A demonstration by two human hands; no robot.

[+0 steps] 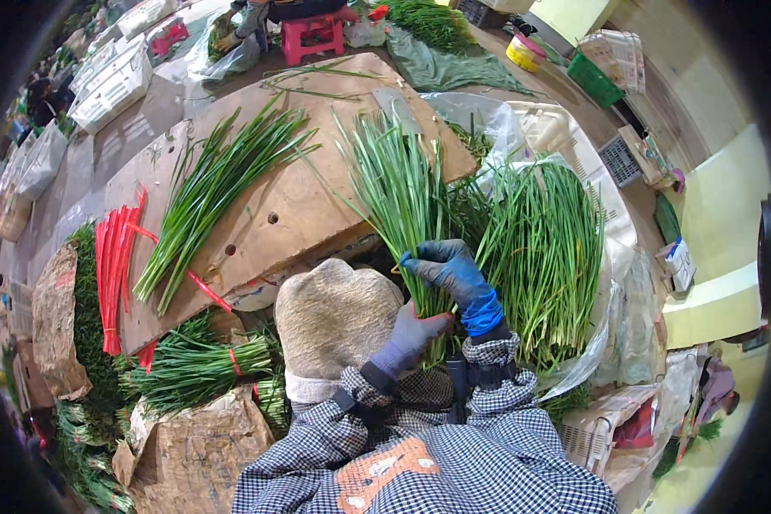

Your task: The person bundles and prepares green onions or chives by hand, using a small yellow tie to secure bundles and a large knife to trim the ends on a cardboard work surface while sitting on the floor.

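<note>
Chives [400, 184] just right of frame centre slant steeply, tips uppermost, the right hand [452, 272] clamped mid-bunch, the left hand [407, 337] clasping stems below it.

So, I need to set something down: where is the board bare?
The wooden board is mostly bare between the loose green stalks and the held bunch. Red ties crowd its left end; heaped greens fill the space beside the right hand.

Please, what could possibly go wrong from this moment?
The chive-like bunch between the left hand and right hand shows no tie; stalks could slip out if the grip loosens. The red strips at the left edge of the wooden board might slide off.
</note>
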